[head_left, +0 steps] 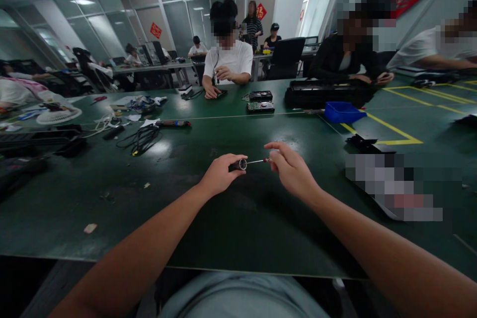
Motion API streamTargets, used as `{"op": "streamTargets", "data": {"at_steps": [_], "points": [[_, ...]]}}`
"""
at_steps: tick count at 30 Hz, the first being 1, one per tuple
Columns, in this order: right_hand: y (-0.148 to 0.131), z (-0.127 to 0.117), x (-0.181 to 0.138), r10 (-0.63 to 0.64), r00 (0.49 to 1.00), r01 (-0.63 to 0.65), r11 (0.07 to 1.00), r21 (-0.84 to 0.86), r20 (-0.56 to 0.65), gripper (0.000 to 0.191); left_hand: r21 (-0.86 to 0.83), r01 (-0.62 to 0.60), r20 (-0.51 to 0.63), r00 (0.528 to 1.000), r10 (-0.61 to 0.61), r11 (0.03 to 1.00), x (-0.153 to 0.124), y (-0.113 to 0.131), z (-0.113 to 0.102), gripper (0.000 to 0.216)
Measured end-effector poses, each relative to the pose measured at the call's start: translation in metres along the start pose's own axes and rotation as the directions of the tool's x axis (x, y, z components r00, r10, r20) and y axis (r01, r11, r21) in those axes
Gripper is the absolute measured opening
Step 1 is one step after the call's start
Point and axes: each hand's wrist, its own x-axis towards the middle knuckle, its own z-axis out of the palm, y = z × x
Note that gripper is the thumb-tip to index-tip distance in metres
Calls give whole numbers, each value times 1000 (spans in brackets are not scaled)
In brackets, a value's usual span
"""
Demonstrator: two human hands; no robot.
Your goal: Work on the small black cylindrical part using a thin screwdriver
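Note:
My left hand (219,175) is closed around a small dark cylindrical part (237,165), whose round, pale-rimmed end faces right. In my right hand (292,171) is a screwdriver (257,161), gripped by its reddish handle with the index finger raised. Its thin metal shaft points left, and the tip meets or lies just in front of the part's round end; I cannot tell whether it is inside. Both hands are above the green table (238,228), near its middle.
Black cables (139,139) and a dark pen-like tool (173,123) lie at left. Two hard drives (261,107) sit ahead. A blue bin (343,112) and black plastic parts (367,144) are at right. A person in a white shirt (229,59) works opposite.

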Motion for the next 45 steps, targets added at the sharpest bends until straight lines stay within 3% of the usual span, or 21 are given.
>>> {"op": "streamTargets", "data": {"at_steps": [5, 13, 17, 20, 22, 24, 30, 38, 45], "points": [[1, 1, 0, 21, 1000, -21, 1000, -1, -12, 28, -8, -2, -14, 1000, 2, 1000, 0, -1, 0, 39], [4, 5, 3, 33, 997, -7, 934, 357, -67, 22, -10, 24, -35, 999, -24, 1000, 0, 4, 0, 41], [11, 9, 8, 206, 976, -123, 792, 597, -73, 23, -27, -45, -40, 998, 44, 999, 0, 2, 2, 43], [16, 11, 13, 329, 944, -249, 640, 727, 33, 24, -5, -123, 3, 992, 123, 992, 1, 0, 2, 40], [18, 11, 14, 355, 929, -309, 586, 749, 106, 26, 27, -151, 37, 988, 150, 988, 2, 0, 1, 39], [18, 12, 15, 349, 934, -290, 603, 743, 82, 25, 51, -152, 62, 987, 149, 987, 3, 1, 0, 40], [23, 11, 15, 205, 966, -71, 801, 594, -160, 24, 61, -62, 62, 996, 59, 996, 0, 5, -1, 44], [22, 11, 10, 37, 982, 25, 946, 322, -187, 25, 1, -39, 38, 999, 39, 999, -1, 4, 1, 44], [1, -2, 2, -49, 990, 54, 998, 38, -130, 30, 10, -28, 36, 999, 28, 1000, -1, 5, 1, 43]]}}
